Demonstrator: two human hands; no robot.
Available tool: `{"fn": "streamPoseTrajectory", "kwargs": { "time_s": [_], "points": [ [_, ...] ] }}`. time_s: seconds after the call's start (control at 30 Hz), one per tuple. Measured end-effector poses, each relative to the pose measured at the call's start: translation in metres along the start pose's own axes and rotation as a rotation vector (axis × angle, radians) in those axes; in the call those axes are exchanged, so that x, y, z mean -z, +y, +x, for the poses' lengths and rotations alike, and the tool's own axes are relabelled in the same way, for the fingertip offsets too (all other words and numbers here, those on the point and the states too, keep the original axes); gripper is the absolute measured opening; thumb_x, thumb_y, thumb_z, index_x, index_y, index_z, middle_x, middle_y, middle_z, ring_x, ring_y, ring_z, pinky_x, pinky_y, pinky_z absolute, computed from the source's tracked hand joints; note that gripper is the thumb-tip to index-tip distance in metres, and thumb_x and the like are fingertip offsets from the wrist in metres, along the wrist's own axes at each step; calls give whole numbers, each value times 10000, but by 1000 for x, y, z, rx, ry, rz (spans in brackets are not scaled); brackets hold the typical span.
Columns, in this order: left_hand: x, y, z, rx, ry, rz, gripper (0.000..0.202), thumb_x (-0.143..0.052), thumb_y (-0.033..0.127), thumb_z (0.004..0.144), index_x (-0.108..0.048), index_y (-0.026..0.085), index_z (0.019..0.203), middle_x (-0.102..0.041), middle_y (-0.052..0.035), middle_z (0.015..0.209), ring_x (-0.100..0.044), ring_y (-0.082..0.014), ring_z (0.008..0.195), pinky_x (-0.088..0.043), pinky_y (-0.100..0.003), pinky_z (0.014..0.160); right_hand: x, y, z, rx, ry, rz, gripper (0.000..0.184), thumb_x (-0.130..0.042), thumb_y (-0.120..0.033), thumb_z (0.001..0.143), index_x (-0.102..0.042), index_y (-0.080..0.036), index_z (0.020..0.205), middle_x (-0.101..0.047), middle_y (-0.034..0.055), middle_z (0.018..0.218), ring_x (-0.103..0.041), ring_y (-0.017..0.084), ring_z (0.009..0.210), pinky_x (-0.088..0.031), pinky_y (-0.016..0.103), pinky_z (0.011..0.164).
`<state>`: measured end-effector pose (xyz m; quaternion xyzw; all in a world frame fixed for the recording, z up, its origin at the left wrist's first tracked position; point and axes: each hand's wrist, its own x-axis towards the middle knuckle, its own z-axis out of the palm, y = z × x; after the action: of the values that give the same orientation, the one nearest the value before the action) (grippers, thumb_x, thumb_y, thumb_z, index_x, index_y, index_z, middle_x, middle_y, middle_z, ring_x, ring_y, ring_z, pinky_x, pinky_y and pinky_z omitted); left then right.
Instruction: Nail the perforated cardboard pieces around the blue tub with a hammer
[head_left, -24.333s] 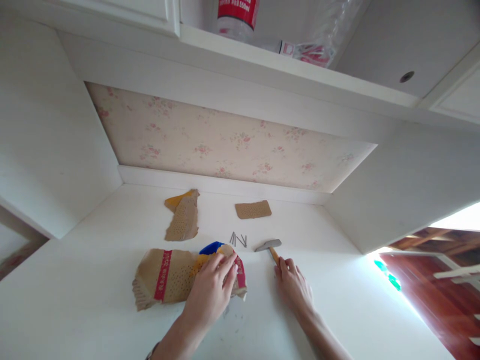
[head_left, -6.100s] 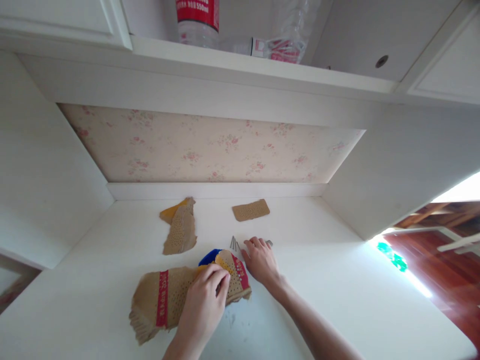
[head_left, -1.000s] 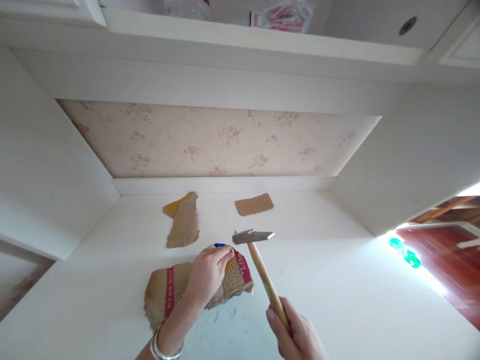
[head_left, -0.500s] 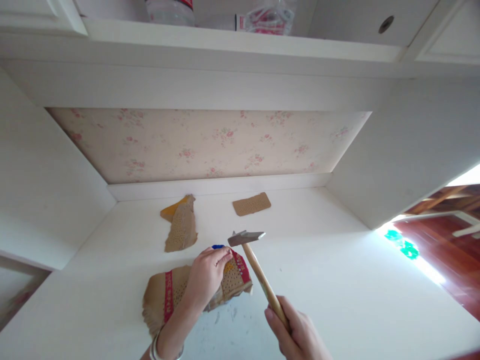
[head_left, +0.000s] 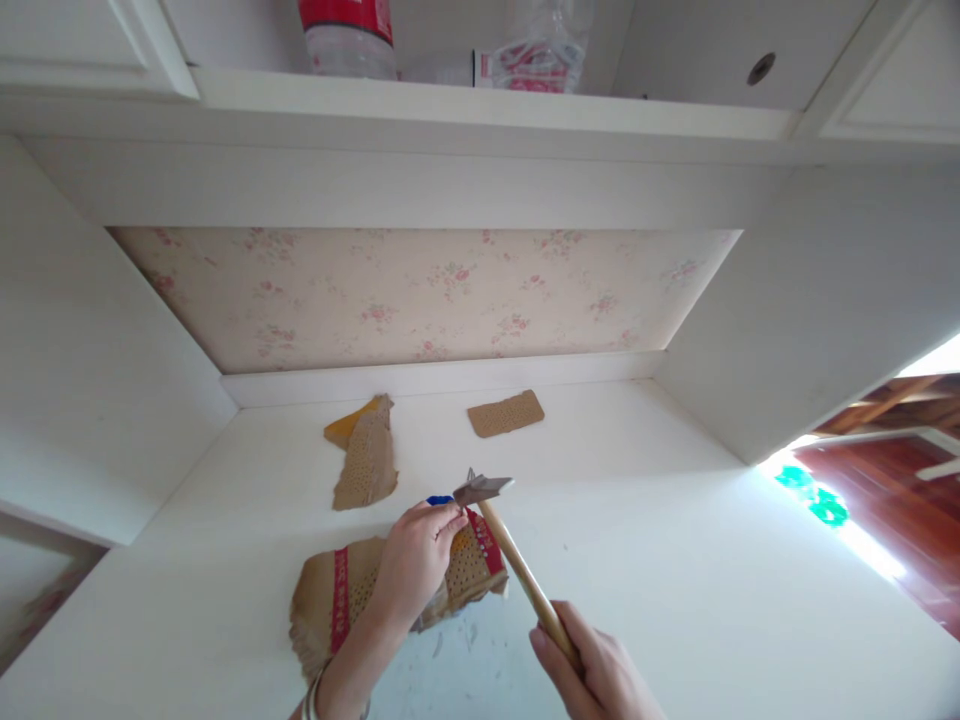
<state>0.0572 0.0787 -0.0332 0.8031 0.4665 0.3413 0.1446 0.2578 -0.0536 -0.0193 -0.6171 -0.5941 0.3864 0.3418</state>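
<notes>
My right hand [head_left: 596, 672] grips the wooden handle of a small hammer [head_left: 517, 565]. Its metal head sits just above the fingertips of my left hand [head_left: 415, 558]. My left hand rests on a torn piece of brown perforated cardboard with red stripes [head_left: 337, 600], its fingers pinched together near the hammer head on something too small to make out. A bit of blue [head_left: 439, 500] shows behind the fingers. A bracelet circles my left wrist.
Two more cardboard scraps lie farther back on the white desk: a tall one with a yellow corner [head_left: 364, 462] and a small flat one [head_left: 506, 413]. Floral wallpaper backs the alcove. A shelf above holds a bottle [head_left: 347, 35] and a plastic packet [head_left: 536, 55].
The hammer head has come down and left, close to my left fingertips. My left hand keeps its place on the cardboard.
</notes>
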Motion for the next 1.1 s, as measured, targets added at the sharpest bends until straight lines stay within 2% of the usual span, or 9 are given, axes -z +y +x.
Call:
{"fn": "streamPoseTrajectory", "kwargs": {
  "time_s": [0.1, 0.23, 0.33, 0.77, 1.0, 1.1],
  "points": [
    [0, 0, 0, -13, 13, -6, 198, -560, 225, 956, -749, 225, 899, -781, -41, 891, -705, -197, 795, -565, -330, 780, -1, 0, 0, -7, 4, -21, 358, -418, -551, 965, -433, -262, 755, -358, -78, 597, -341, 138, 534, -316, 252, 531],
    [1, 1, 0, 14, -35, 24, 190, -577, 218, 947, -752, 232, 873, -774, -28, 846, -692, -203, 777, -557, -326, 753, -2, 1, -1, 7, -1, -36, 385, -420, -564, 962, -408, -261, 724, -362, -79, 584, -333, 136, 524, -318, 250, 529],
    [1, 0, 0, 9, -25, -9, 168, -586, 207, 941, -750, 221, 907, -774, -39, 889, -694, -200, 809, -555, -318, 781, -2, 1, -1, -4, 24, -25, 373, -415, -560, 963, -417, -263, 738, -358, -81, 585, -334, 137, 523, -314, 250, 527],
    [1, 0, -1, 11, -38, 6, 207, -569, 210, 947, -747, 238, 846, -756, -21, 803, -682, -193, 758, -540, -301, 726, 3, -1, 0, -19, -50, -22, 395, -402, -582, 961, -362, -269, 723, -343, -80, 601, -307, 147, 545, -259, 275, 552],
    [0, 0, -1, 17, -33, 30, 192, -575, 207, 940, -749, 232, 862, -761, -31, 830, -699, -199, 774, -549, -313, 752, 2, 0, 2, -31, -17, -28, 406, -438, -560, 953, -349, -262, 693, -364, -84, 575, -314, 132, 527, -261, 269, 537],
    [-1, 0, -1, 11, -20, 7, 166, -589, 195, 929, -746, 225, 884, -771, -32, 870, -705, -202, 806, -557, -320, 777, -2, -6, 9, -53, 58, 19, 400, -431, -570, 950, -362, -262, 703, -365, -86, 563, -356, 126, 510, -271, 255, 513]
  ]
}}
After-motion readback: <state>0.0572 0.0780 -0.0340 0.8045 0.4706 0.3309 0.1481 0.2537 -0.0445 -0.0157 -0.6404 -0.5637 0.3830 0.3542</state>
